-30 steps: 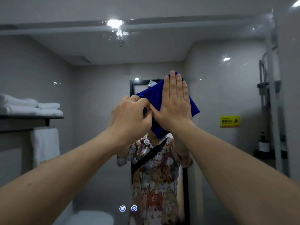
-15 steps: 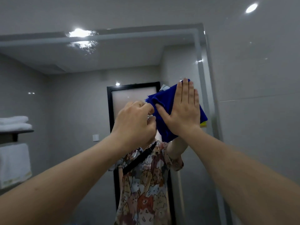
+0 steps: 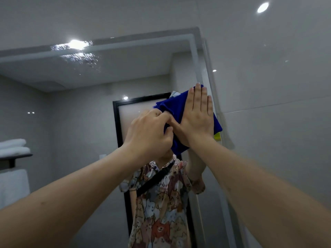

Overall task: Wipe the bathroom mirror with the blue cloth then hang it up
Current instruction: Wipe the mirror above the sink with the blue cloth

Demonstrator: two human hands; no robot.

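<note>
Pressing blue cloth (image 3: 176,108) against mirror (image 3: 89,108) beside its right edge, both hands.

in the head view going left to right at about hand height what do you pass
folded white towels on a shelf → black door frame reflected in the mirror → left hand gripping the blue cloth → right hand pressed flat on it → grey tiled wall
</note>
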